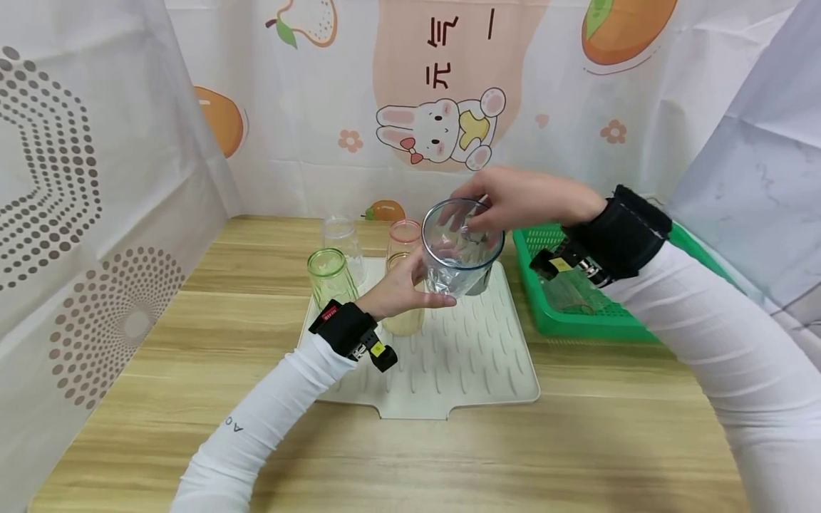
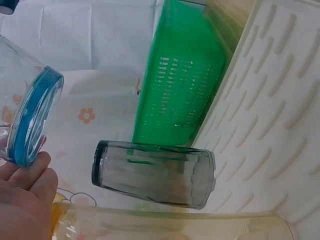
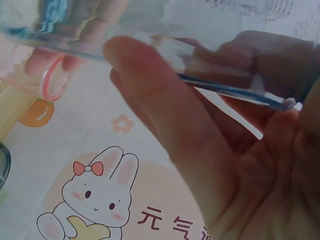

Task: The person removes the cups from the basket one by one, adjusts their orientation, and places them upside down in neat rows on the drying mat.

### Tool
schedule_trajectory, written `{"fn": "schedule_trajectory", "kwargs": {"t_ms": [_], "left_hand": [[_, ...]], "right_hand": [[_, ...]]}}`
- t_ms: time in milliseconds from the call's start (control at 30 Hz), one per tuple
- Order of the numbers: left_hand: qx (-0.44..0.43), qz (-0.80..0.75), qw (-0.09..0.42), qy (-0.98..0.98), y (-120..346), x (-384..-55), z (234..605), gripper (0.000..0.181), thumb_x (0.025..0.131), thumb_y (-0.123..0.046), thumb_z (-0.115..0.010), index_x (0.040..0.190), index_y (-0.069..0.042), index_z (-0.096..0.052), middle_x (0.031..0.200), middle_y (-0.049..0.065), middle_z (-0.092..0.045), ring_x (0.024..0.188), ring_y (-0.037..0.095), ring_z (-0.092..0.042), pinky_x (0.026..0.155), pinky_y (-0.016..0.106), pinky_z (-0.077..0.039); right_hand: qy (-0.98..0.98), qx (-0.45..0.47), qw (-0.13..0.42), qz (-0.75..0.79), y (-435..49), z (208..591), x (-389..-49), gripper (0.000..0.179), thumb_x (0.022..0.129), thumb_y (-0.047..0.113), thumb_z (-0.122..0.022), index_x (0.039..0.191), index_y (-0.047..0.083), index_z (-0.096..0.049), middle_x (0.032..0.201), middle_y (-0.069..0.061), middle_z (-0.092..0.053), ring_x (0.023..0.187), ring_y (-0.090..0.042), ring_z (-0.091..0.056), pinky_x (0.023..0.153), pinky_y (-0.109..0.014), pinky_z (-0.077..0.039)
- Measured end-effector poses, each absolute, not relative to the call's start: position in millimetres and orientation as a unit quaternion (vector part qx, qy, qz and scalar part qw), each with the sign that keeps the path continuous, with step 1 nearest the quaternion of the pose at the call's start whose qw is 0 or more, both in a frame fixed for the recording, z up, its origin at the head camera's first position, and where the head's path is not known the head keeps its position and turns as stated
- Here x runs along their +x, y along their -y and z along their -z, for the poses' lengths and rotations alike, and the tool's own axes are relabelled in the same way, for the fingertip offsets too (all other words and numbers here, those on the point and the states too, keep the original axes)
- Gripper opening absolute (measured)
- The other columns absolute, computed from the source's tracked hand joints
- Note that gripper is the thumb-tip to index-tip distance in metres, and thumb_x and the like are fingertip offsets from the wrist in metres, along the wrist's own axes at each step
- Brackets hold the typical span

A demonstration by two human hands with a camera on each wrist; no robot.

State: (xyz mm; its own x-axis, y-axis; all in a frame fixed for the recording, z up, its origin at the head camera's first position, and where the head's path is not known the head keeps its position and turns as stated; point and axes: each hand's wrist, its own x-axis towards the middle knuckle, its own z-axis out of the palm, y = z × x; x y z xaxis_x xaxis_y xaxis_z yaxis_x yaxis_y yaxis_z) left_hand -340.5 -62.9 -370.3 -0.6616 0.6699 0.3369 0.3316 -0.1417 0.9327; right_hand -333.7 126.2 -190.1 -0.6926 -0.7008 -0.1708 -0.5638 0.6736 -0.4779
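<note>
Both hands are on a clear drinking glass (image 1: 457, 274) with a blue rim, tilted above the ribbed white drying mat (image 1: 477, 363). From the far right, my right hand (image 1: 522, 196) grips it; in the right wrist view the thumb (image 3: 160, 95) lies along its side. My left hand (image 1: 400, 288) holds the glass's lower left, thumb underneath. The left wrist view shows that hand's fingers (image 2: 37, 180) at the blue-tinted edge. On the mat beneath stand a grey glass (image 2: 155, 175), partly hidden in the head view, and a yellow glass (image 1: 404, 322).
Beyond the left hand stand a green glass (image 1: 330, 278), a clear glass (image 1: 343, 246) and a pink-rimmed glass (image 1: 404, 234). A green basket (image 1: 558, 326) to the right holds clear glassware (image 1: 567, 293). The wooden table (image 1: 449, 463) has a printed curtain (image 1: 288, 142) behind it.
</note>
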Motion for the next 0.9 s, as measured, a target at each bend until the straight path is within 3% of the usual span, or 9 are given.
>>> {"fn": "schedule_trajectory", "kwargs": {"t_ms": [33,133,633,900], "left_hand": [[0.393,-0.647,0.129,-0.641,62.6,-340.6,370.5,0.089,0.078,0.004,-0.073,0.151,-0.011,-0.024,0.146,0.015,-0.041,0.133,0.02,-0.039,0.111,0.04,-0.029],[0.399,-0.646,0.125,-0.639,62.2,-341.0,371.7,0.09,0.078,0.008,-0.072,0.151,-0.009,-0.023,0.146,0.017,-0.041,0.133,0.02,-0.039,0.11,0.04,-0.03],[0.382,-0.636,0.122,-0.659,64.1,-337.5,371.9,0.077,0.077,0.003,-0.072,0.144,-0.004,-0.035,0.139,0.017,-0.049,0.125,0.023,-0.048,0.105,0.038,-0.038],[0.383,-0.64,0.099,-0.659,62.7,-332.8,370.0,0.072,0.077,0.004,-0.074,0.14,-0.002,-0.04,0.133,0.014,-0.053,0.12,0.023,-0.052,0.101,0.036,-0.042]], "right_hand": [[-0.899,-0.352,0.172,0.197,-125.2,190.3,-334.1,0.027,0.091,-0.003,-0.061,0.117,-0.002,-0.066,0.101,-0.015,-0.067,0.072,-0.025,-0.065,0.063,-0.034,-0.058],[-0.898,-0.35,0.176,0.199,-123.4,190.9,-334.3,0.026,0.091,-0.003,-0.062,0.117,-0.002,-0.066,0.1,-0.016,-0.068,0.071,-0.024,-0.065,0.062,-0.033,-0.058],[-0.88,-0.35,0.205,0.245,-122.9,195.3,-341.1,0.026,0.092,-0.002,-0.061,0.117,0.0,-0.068,0.103,-0.014,-0.068,0.071,-0.025,-0.066,0.063,-0.037,-0.058],[-0.876,-0.34,0.205,0.274,-124.3,196.6,-341.1,0.026,0.091,-0.001,-0.061,0.116,0.001,-0.069,0.105,-0.012,-0.069,0.084,-0.027,-0.065,0.069,-0.037,-0.058]]}}
